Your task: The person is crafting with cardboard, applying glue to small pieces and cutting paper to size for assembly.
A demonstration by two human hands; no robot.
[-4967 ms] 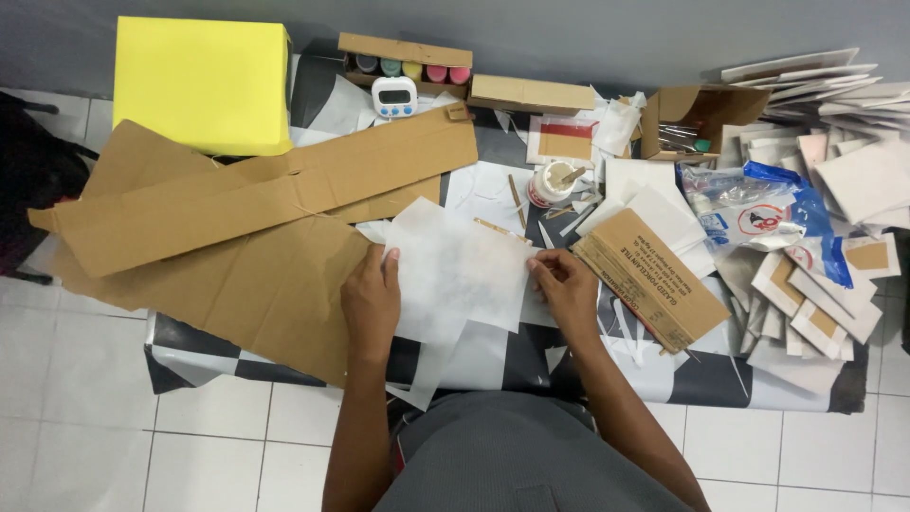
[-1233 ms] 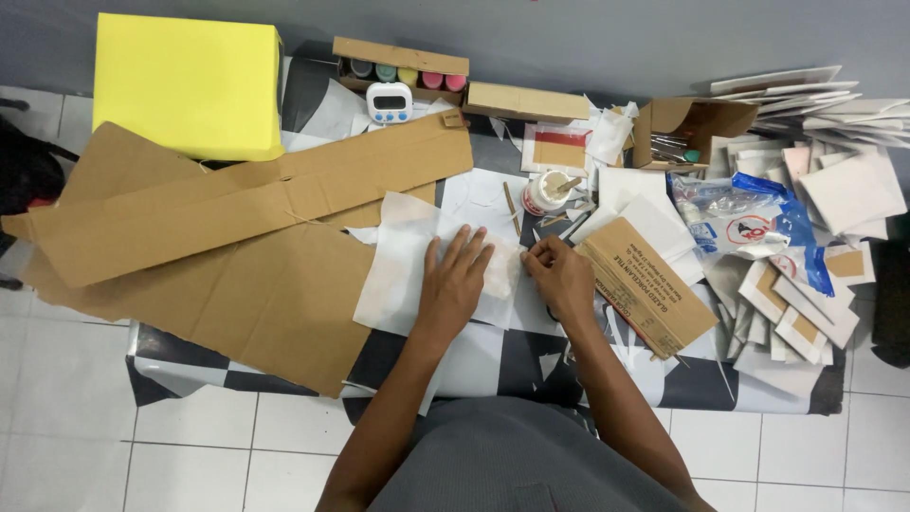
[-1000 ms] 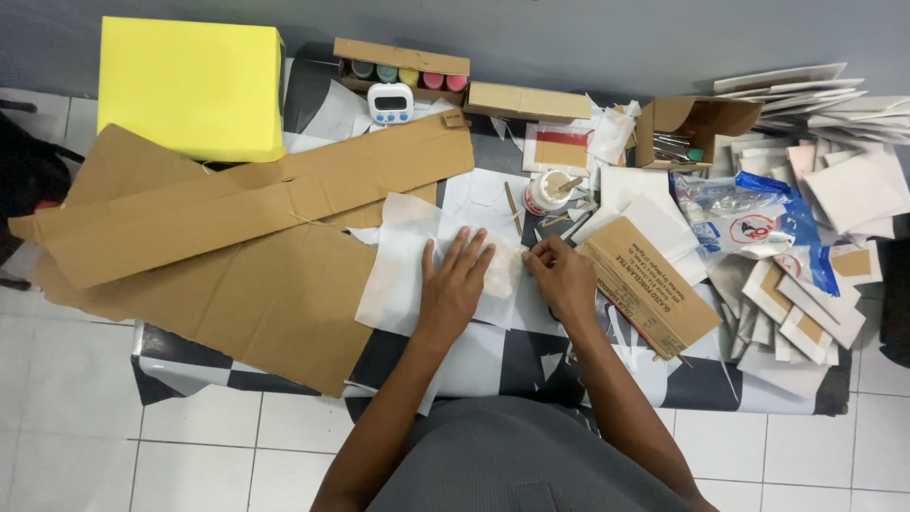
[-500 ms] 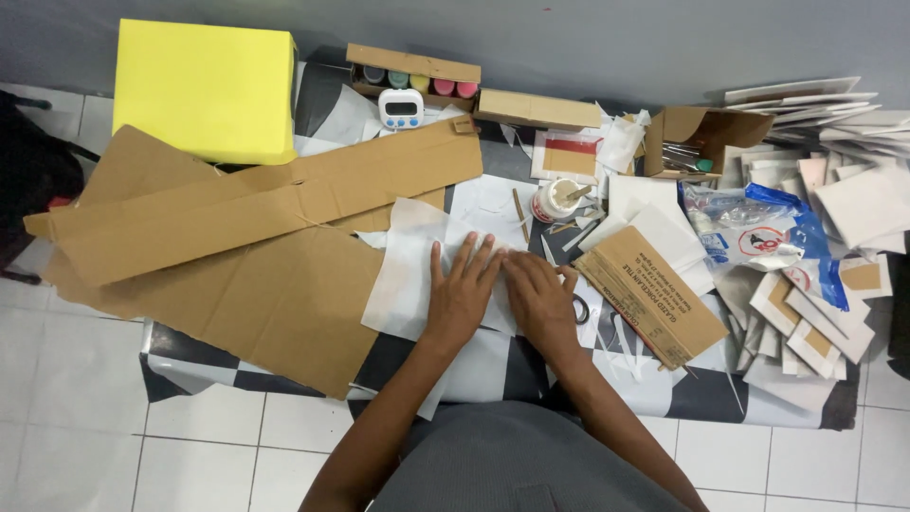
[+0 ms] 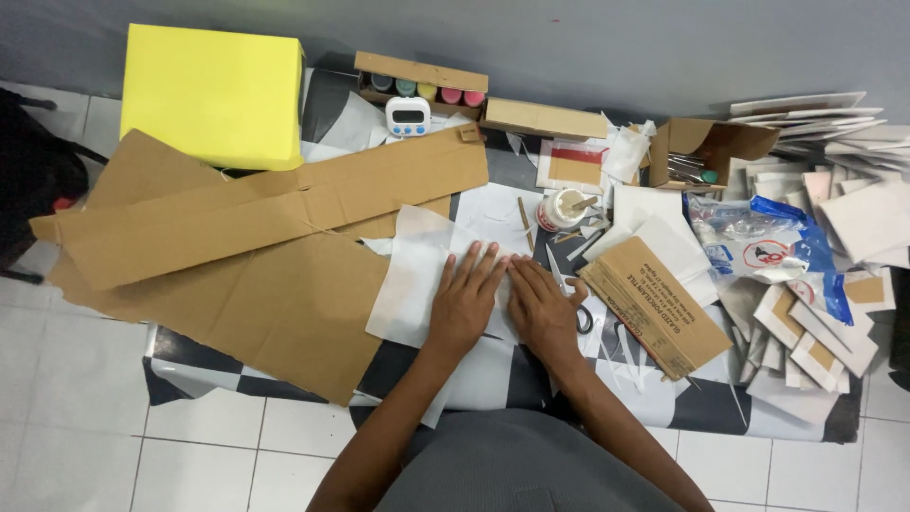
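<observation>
My left hand point(image 5: 464, 301) and my right hand point(image 5: 543, 309) lie flat, palms down and side by side, on a sheet of white paper point(image 5: 409, 275) in the middle of a black-and-white checkered table point(image 5: 190, 353). The fingers of both hands are spread and point away from me. Neither hand grips anything. The paper's left edge overlaps a large flat piece of brown cardboard point(image 5: 237, 284). A pair of scissors point(image 5: 569, 296) lies just right of my right hand.
A yellow box point(image 5: 210, 93) stands at the back left. Behind are a carton of paint pots point(image 5: 425, 83), a white timer point(image 5: 409, 116), a glue pot point(image 5: 561, 209). A folded brown carton point(image 5: 649, 303), a plastic bag point(image 5: 758, 246) and stacks of white boards point(image 5: 825, 190) fill the right.
My left hand slid from the paper's left edge to its middle. My right hand moved left to lie beside it. Both now press the sheet flat.
</observation>
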